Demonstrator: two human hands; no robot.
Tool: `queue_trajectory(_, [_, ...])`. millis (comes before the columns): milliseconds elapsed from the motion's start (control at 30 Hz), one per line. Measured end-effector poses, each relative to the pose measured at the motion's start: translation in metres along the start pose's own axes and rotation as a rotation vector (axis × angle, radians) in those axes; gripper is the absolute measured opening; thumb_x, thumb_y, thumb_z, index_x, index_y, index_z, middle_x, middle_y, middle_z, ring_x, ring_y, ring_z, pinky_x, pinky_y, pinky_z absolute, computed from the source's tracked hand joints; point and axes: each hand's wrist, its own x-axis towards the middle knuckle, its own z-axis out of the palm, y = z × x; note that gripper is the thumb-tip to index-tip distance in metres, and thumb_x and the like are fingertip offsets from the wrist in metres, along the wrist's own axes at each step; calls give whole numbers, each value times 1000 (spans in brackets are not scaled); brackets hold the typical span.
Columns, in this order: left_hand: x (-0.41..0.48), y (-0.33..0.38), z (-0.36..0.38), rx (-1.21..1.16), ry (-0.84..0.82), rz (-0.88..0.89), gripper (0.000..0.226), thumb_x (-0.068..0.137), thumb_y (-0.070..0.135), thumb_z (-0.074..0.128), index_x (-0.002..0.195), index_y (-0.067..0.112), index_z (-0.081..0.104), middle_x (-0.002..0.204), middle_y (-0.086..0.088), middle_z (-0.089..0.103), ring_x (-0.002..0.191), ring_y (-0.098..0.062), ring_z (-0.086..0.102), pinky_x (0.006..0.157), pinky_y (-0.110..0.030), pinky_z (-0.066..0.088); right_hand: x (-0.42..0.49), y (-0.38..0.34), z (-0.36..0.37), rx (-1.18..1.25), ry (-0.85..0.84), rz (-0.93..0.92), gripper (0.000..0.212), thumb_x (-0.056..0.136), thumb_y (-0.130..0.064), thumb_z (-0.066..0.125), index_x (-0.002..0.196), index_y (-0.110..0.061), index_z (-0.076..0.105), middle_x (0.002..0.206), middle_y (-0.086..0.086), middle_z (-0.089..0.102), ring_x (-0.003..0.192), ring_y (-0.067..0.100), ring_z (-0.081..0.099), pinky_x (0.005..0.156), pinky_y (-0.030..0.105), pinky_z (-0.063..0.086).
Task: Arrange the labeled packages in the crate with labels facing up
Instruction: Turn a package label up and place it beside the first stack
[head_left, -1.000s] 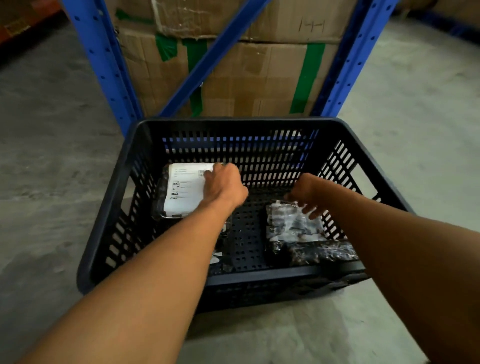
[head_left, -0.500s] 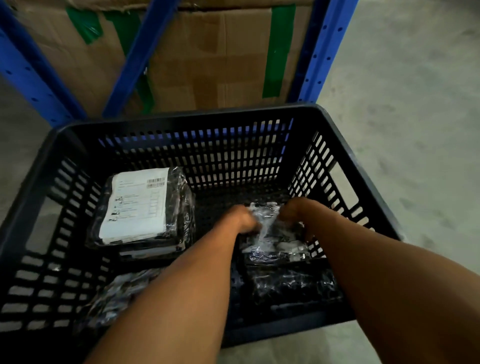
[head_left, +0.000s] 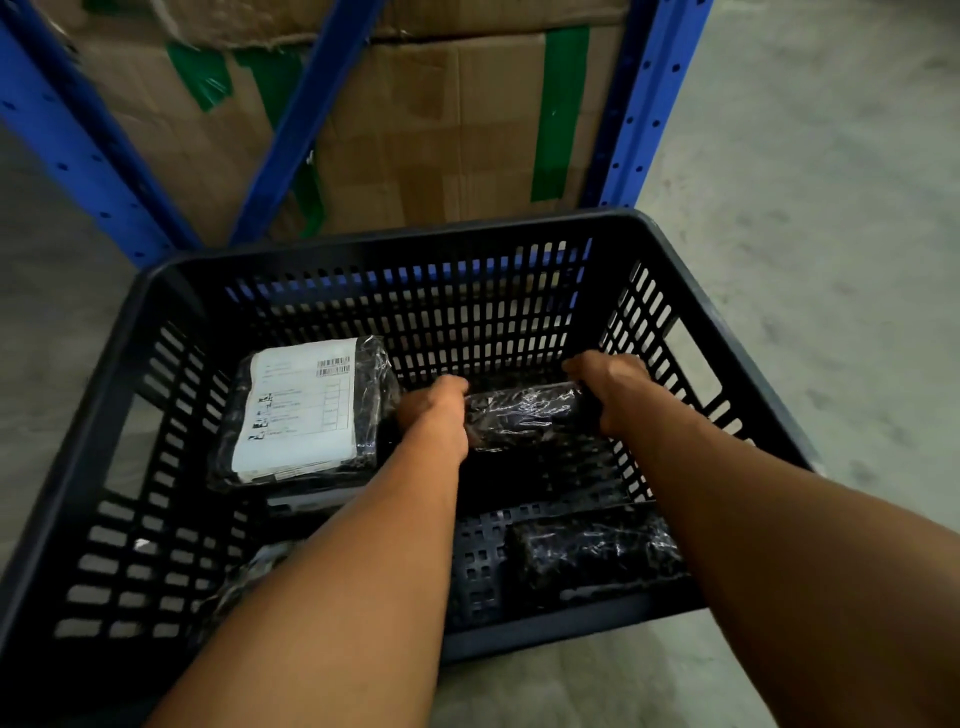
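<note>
A black slotted plastic crate (head_left: 727, 270) stands on the concrete floor. Inside at the left lies a black wrapped package (head_left: 306, 410) with its white label facing up. My left hand (head_left: 436, 410) and my right hand (head_left: 608, 389) hold the two ends of a second black package (head_left: 524, 415), lifted above the crate's floor near the far right; no label shows on it. A third black package (head_left: 592, 556) lies at the near right with no label showing. Part of a fourth package (head_left: 249, 571) peeks out under my left forearm.
Blue steel shelving posts (head_left: 639, 104) rise just behind the crate, holding large cardboard boxes (head_left: 415, 135) with green tape. Grey concrete floor (head_left: 831, 208) spreads to the right and left.
Both hands have closed on the package at the right and raised it toward the far side, turning it. My left hand had left the labeled package a second ago. The view moved closer.
</note>
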Motion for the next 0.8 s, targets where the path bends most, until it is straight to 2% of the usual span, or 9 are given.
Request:
queue_trajectory(100, [-7, -8, -10, 237, -231, -142, 21, 95, -1, 46, 78, -1, 60, 70, -16, 69, 48, -26, 70, 47, -37, 61, -19, 1, -2, -294, -284, 160, 18, 93, -17, 57, 79, -6, 59, 59, 10, 66, 65, 26, 60, 69, 39, 54])
queue_trajectory(167, [-12, -6, -17, 321, -286, -102, 19, 91, -9, 49, 75, -4, 58, 61, -20, 67, 38, -27, 67, 36, -36, 56, -24, 2, -6, -371, -334, 231, 24, 95, -27, 56, 86, -6, 59, 67, 12, 67, 67, 26, 60, 76, 40, 53])
queue_trajectory(300, [-21, 14, -14, 205, -322, 125, 19, 72, -13, 62, 86, -2, 68, 80, -22, 76, 73, -36, 75, 59, -42, 65, -18, -6, -15, -234, -332, 230, 39, 87, -40, 67, 107, -8, 60, 83, 13, 74, 69, 28, 69, 72, 37, 56])
queue_trajectory(400, [-27, 25, -12, 254, -319, 201, 12, 73, -5, 65, 83, 2, 66, 90, -15, 75, 80, -30, 72, 69, -35, 60, -13, -8, -22, -155, -335, 143, 35, 79, -25, 74, 107, -6, 63, 81, 15, 79, 70, 32, 75, 70, 41, 58])
queue_trajectory(500, [-25, 27, -13, 276, -306, 235, 12, 74, 6, 78, 81, 11, 70, 75, -2, 77, 84, -23, 71, 75, -33, 54, -16, -11, -25, -115, -377, 37, 50, 62, -9, 82, 109, -5, 67, 90, 17, 78, 79, 37, 76, 73, 50, 59])
queue_trajectory(567, [-23, 26, -13, 272, -321, 254, 32, 73, 6, 80, 104, 13, 70, 88, 2, 79, 103, -25, 67, 88, -38, 54, -20, -14, -24, -101, -386, 8, 64, 50, -4, 85, 112, -5, 67, 94, 18, 78, 82, 39, 75, 75, 57, 59])
queue_trajectory(633, [-19, 25, -14, 247, -320, 242, 76, 72, 7, 81, 141, 16, 50, 125, -5, 66, 121, -29, 60, 107, -49, 47, -22, -14, -24, -53, -388, 1, 82, 39, -3, 87, 118, -6, 64, 101, 22, 76, 87, 43, 73, 81, 65, 54])
queue_trajectory(733, [-20, 17, -19, 179, -251, 207, 73, 77, 25, 84, 137, 5, 49, 131, -16, 66, 115, -32, 66, 105, -52, 50, -19, -3, -23, 101, -301, -6, 88, 52, 0, 86, 131, -17, 51, 115, 21, 71, 94, 45, 71, 78, 73, 50])
queue_trajectory(800, [-33, 7, -17, 226, -303, 14, 76, 77, 46, 81, 132, 4, 51, 132, -19, 65, 119, -40, 62, 99, -57, 48, -19, -2, -18, 180, -246, -1, 84, 61, -5, 83, 135, -20, 46, 118, 18, 69, 95, 42, 71, 74, 72, 51])
